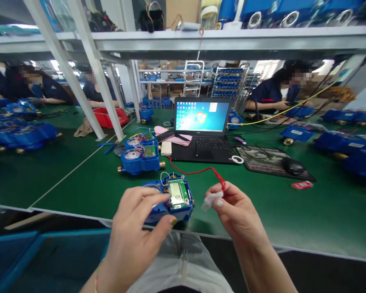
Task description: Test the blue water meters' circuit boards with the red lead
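Observation:
A blue water meter with its lid off lies near the bench's front edge. Its green circuit board carries a lit LCD display with digits on it. My left hand is over the meter's left side, fingers apart, fingertips beside the display and thumb by the near side; whether it presses on the meter is unclear. To the right of the meter, my right hand pinches a white-wrapped pin connector. A red cable runs from this connector to a small white box.
Behind are more open blue meters, a laptop, a mouse on a pad and a red-and-white packet. Blue meters crowd both sides. A shelf crosses overhead on slanted posts. Other people sit across the bench.

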The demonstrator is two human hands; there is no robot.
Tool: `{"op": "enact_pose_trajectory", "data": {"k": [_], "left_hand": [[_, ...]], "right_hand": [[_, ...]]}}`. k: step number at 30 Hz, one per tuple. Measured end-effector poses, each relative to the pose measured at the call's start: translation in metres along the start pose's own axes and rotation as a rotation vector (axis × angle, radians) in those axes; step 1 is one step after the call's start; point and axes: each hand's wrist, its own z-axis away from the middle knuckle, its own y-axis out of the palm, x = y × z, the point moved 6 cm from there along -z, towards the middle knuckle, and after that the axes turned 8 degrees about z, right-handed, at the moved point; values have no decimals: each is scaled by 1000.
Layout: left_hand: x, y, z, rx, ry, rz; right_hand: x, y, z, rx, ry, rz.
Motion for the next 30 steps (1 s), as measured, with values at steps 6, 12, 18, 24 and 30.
{"op": "enact_pose_trajectory", "data": {"k": [6,12,18,24,30], "left_hand": [[-37,32,-2,107,-70,295],[-39,44,7,107,-86,383],[-39,46,12,73,-68,399],[-37,41,12,90,-61,353],[-17,13,22,-37,-77,249]], "right_hand": [[-8,12,20,75,-11,63],[-19,6,39,87,75,193],[-15,1,46,-57,109,286],[-22,17,46,-37,170,274],[-19,-42,29,-364,87,261]]}}
